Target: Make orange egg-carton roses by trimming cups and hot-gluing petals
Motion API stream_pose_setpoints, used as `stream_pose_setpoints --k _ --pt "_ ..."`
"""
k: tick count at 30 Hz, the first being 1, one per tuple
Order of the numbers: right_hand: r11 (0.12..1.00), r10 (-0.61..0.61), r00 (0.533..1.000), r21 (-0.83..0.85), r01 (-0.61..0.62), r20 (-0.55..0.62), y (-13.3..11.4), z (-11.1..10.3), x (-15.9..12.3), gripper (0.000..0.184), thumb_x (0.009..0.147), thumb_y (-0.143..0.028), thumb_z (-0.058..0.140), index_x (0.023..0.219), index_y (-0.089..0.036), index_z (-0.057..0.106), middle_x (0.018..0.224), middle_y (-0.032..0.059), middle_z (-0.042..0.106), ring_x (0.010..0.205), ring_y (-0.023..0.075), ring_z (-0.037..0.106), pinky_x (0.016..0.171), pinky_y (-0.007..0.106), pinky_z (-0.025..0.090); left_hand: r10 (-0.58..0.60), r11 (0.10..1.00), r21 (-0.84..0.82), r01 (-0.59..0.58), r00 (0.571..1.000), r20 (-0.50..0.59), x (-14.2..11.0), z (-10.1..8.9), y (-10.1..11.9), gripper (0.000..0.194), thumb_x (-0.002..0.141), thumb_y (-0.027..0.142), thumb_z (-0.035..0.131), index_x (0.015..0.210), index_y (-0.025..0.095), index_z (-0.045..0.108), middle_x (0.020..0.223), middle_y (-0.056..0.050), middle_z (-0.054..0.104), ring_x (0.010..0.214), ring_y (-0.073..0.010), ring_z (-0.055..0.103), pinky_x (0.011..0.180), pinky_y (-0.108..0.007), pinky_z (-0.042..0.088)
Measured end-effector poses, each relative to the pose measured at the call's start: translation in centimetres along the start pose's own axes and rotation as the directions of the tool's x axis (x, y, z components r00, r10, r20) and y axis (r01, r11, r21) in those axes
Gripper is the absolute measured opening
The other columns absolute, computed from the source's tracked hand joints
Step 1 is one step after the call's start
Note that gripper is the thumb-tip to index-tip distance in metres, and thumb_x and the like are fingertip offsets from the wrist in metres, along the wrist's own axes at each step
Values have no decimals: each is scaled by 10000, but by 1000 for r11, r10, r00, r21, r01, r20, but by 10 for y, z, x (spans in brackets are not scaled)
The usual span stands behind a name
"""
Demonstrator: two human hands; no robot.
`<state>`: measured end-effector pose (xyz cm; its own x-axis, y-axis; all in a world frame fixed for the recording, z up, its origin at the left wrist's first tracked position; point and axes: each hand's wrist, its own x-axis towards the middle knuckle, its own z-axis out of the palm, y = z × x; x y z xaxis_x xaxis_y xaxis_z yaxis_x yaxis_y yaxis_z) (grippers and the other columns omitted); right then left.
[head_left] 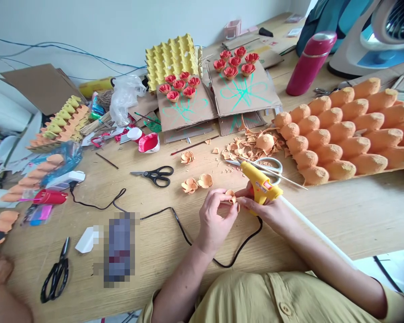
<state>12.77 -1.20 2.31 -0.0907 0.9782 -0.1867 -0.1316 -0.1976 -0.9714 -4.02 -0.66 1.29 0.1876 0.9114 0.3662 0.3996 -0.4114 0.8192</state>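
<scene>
My left hand [215, 220] is closed in a pinch on a small orange egg-carton flower [231, 197]. Close beside it, my right hand [264, 208] grips a yellow glue gun [258, 179], and its thumb and forefinger reach to the flower's edge. The glue gun's nozzle points away from me, over white-handled scissors [272, 167]. Just beyond my left hand lie loose orange flowers, one single [187, 157] and a touching pair [190, 185]. The glue gun's black cord [178, 220] loops across the table to a power strip [65, 179].
An orange egg tray [343, 134] and carton scraps [245, 148] lie to the right. Cardboard pieces [245, 92] with red flowers [230, 72] stand behind. Black scissors [158, 175], a red paint cup [148, 142] and a pink bottle [311, 63] are around. Another person's arm [3, 287] shows at lower left.
</scene>
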Motion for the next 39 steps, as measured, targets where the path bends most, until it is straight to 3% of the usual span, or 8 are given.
stream_pose_setpoints --k 8,15,22,25,29,34,39 --pt "998 36 999 56 -38 35 20 -5 2 361 784 -519 736 849 -223 541 744 -5 641 659 165 572 646 319 478 -32 998 -60 34 999 42 -2 2 6 109 878 183 680 978 191 639 1065 -74 661 892 -142 699 724 -240 648" --pt "995 44 999 95 -41 -21 17 -7 2 435 737 -544 775 870 -230 506 726 -11 623 652 159 565 609 292 465 -19 994 -103 30 994 107 1 -3 7 151 948 164 567 1066 199 653 1102 -95 683 956 -159 703 714 -225 640" --pt "989 80 996 128 -77 -24 17 -8 2 473 702 -560 793 913 -234 523 732 -22 569 636 151 529 587 286 456 -2 984 -176 33 985 171 3 -5 5 218 943 155 567 1135 216 651 1091 -79 640 913 -143 696 768 -252 641" --pt "988 73 997 139 -69 -22 18 -8 3 434 729 -536 783 908 -231 531 747 -27 542 657 146 515 604 278 445 15 986 -164 16 983 186 5 -5 8 190 923 138 597 1076 217 676 1036 -66 615 872 -133 678 757 -252 640" --pt "992 27 1000 125 -25 -15 22 -10 3 357 796 -512 738 887 -227 544 750 -31 522 666 136 487 614 265 434 -43 984 -164 73 983 181 5 -5 11 83 907 148 620 966 192 658 1135 -85 606 828 -118 682 724 -248 639" --pt "995 6 1000 96 -7 7 28 -12 3 305 840 -482 714 908 -226 561 795 -19 547 721 148 514 662 273 443 -5 986 -165 36 983 183 4 -4 10 77 902 140 612 958 191 626 975 -55 641 827 -124 657 703 -222 611" --pt "993 20 1000 113 -21 2 22 -10 1 336 845 -506 698 970 -241 534 765 -27 569 673 150 530 634 278 443 -44 986 -155 68 987 154 3 -2 7 148 900 174 620 1046 194 625 998 -64 631 846 -133 661 710 -219 608"
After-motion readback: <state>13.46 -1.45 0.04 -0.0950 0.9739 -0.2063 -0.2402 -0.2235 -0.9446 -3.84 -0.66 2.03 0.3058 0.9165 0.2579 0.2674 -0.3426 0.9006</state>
